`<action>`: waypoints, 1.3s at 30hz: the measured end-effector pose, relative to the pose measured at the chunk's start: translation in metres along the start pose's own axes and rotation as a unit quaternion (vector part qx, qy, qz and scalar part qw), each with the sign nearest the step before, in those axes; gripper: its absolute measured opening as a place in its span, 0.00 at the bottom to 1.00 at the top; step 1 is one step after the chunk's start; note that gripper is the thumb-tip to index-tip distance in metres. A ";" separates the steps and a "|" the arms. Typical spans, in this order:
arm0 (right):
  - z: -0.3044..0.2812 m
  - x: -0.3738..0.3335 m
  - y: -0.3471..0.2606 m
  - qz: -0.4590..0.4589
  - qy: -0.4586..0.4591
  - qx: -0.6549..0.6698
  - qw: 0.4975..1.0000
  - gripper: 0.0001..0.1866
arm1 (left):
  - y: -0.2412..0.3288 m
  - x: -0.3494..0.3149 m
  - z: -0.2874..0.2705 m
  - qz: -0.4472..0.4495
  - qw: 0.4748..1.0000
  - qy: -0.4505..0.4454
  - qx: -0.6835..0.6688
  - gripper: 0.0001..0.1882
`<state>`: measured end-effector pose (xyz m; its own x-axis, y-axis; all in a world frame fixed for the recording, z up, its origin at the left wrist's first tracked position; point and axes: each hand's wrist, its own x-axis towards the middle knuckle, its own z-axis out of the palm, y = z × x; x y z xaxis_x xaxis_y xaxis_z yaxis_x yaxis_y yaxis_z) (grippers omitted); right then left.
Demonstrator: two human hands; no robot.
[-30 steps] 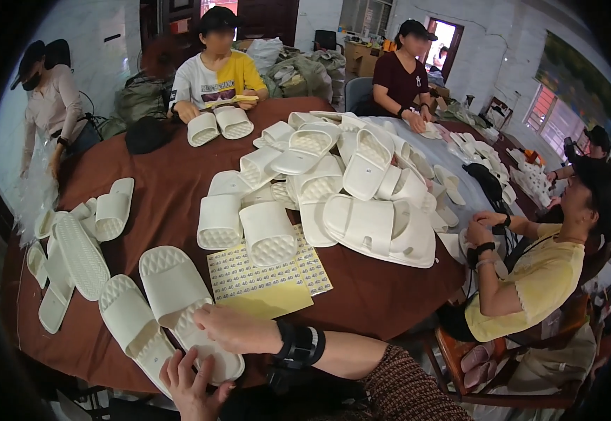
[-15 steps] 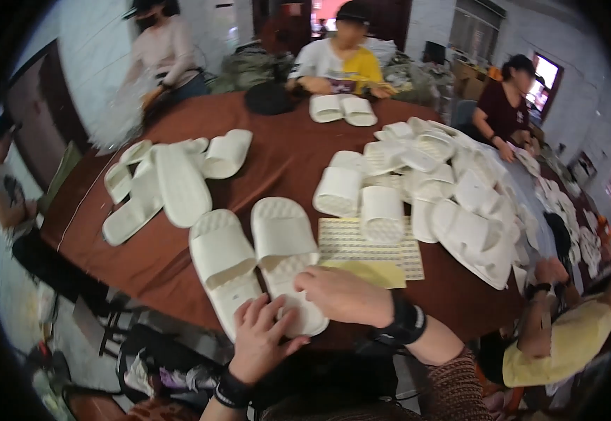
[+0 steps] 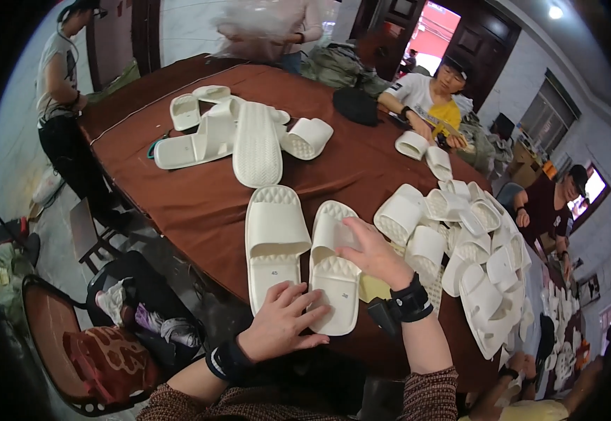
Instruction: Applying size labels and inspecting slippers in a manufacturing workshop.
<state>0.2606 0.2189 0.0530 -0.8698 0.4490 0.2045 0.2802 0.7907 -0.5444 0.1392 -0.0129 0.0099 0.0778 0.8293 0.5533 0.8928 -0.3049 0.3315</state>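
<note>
A pair of white slippers lies side by side before me, the left slipper (image 3: 274, 226) and the right slipper (image 3: 337, 295). Each has a small printed mark on its insole. My left hand (image 3: 284, 319) rests with fingers spread over the heel ends of both. Over the strap of the right slipper reaches my right hand (image 3: 379, 258), thumb and forefinger apart at the strap's edge. Partly hidden behind that wrist are a yellow sheet (image 3: 373, 289) and a sheet of small printed labels (image 3: 434, 293).
A big pile of white slippers (image 3: 484, 259) covers the right of the brown-clothed table (image 3: 179, 203). Several more slippers (image 3: 257, 144) lie beyond my pair. Across the table a person (image 3: 435, 98) handles another pair. A chair with bags (image 3: 109, 358) stands at lower left.
My right hand has moved from the right slipper's heel up to its strap, and its fingers have spread. The left hand stays near the heels. The whole view has turned.
</note>
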 end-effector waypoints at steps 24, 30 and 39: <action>-0.055 -0.058 -0.045 0.010 0.195 0.065 0.979 0.19 | -0.029 -0.061 -0.022 -0.539 0.653 0.094 -0.524 0.15; -0.060 -0.087 -0.020 0.114 0.258 0.209 0.936 0.16 | -0.018 -0.048 -0.013 -0.472 0.623 0.132 -0.610 0.11; -0.020 -0.106 0.006 0.192 0.180 0.359 0.895 0.14 | 0.017 -0.003 -0.020 -0.310 0.766 0.157 -0.541 0.15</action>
<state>0.3626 0.1846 0.0446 -0.5416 0.8379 0.0678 0.0856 0.1352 -0.9871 0.1448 -0.0302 0.0294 -0.4741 0.8705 0.1323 -0.1889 -0.2473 0.9504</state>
